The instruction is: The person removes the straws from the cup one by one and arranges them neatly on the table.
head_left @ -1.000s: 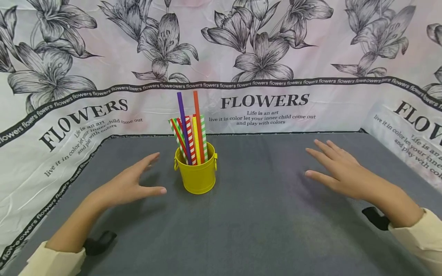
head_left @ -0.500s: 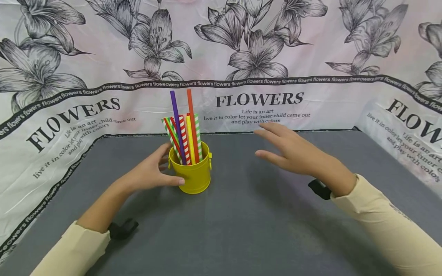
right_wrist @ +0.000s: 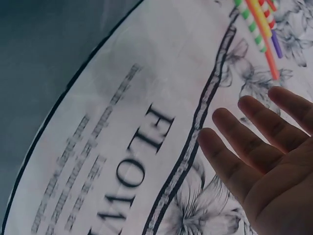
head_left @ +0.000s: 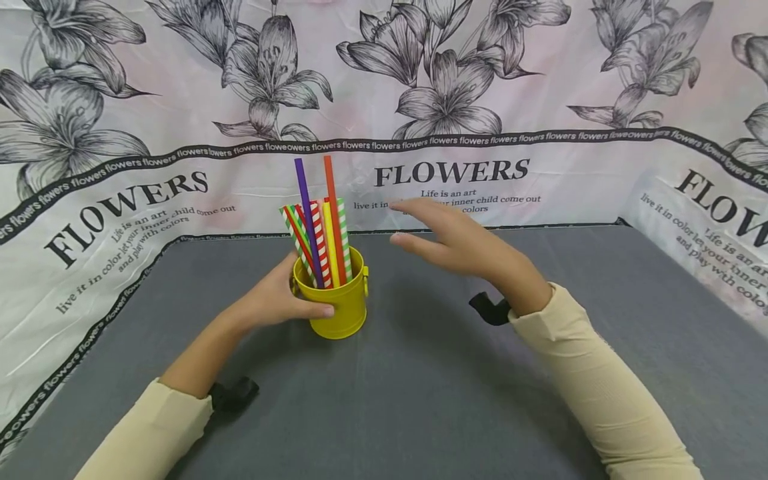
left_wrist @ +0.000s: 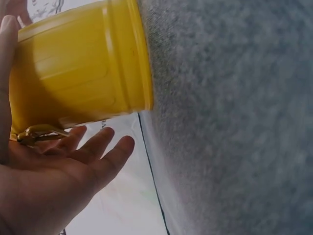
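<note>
A yellow bucket (head_left: 336, 310) with side handles stands upright on the grey table, left of centre in the head view, holding plain and striped drinking straws (head_left: 324, 243). My left hand (head_left: 273, 293) is around its left side, with the thumb across the front. In the left wrist view the fingers (left_wrist: 115, 159) are loosely extended beside the bucket (left_wrist: 73, 63), with a gap at the nearest fingers. My right hand (head_left: 459, 240) hovers right of the bucket, apart from it. Its fingers (right_wrist: 230, 164) are extended and hold nothing in the right wrist view.
A grey cloth-covered table (head_left: 384, 400) lies beneath both hands. Behind and at the sides stands a white sheet (head_left: 252, 180) printed with flowers and lettering. Black straps (head_left: 235, 395) show at both wrists.
My left hand has moved right to the bucket, its thumb now across the front. The right hand has moved left, closer to the bucket. The view has shifted slightly; the straws look unmoved.
</note>
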A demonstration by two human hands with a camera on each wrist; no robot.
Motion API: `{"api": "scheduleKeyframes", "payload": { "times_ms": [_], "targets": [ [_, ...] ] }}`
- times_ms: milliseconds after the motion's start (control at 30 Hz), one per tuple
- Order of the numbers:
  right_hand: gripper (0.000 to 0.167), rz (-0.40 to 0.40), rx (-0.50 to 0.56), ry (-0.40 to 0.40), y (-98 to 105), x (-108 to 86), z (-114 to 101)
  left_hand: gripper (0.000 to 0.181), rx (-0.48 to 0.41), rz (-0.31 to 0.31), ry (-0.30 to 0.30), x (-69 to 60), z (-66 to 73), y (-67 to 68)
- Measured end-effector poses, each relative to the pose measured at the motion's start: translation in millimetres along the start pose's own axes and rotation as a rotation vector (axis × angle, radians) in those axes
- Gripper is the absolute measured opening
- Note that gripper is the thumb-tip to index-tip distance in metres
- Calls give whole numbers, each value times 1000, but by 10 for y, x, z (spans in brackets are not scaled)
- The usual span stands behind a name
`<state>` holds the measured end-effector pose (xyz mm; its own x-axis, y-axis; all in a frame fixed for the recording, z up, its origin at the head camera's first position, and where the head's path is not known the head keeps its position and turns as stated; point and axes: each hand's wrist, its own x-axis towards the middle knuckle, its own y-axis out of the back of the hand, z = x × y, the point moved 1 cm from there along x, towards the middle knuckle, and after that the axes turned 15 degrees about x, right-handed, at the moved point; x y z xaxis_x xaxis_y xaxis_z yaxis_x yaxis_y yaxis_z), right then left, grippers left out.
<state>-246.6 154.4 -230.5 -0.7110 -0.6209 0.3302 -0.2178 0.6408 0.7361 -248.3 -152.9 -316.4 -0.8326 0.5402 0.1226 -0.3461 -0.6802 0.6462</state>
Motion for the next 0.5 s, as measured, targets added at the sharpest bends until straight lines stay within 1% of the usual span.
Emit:
{"api": "scheduleKeyframes", "payload": {
  "times_ms": [167, 333, 400, 500],
  "targets": [
    [62, -16, 93, -20, -156, 253, -59, 85, -26, 19, -37, 18, -15, -30],
    [66, -24, 161, -21, -324, 473, -102, 77, -29, 28, -21, 0, -10, -39],
    [68, -18, 169, -26, -372, 528, -113, 74, -22, 28, -12, -7, -7, -41],
    [68, -8, 164, -25, -420, 580, -122, 70, -21, 23, -16, -3, -6, -41]
  ]
}}
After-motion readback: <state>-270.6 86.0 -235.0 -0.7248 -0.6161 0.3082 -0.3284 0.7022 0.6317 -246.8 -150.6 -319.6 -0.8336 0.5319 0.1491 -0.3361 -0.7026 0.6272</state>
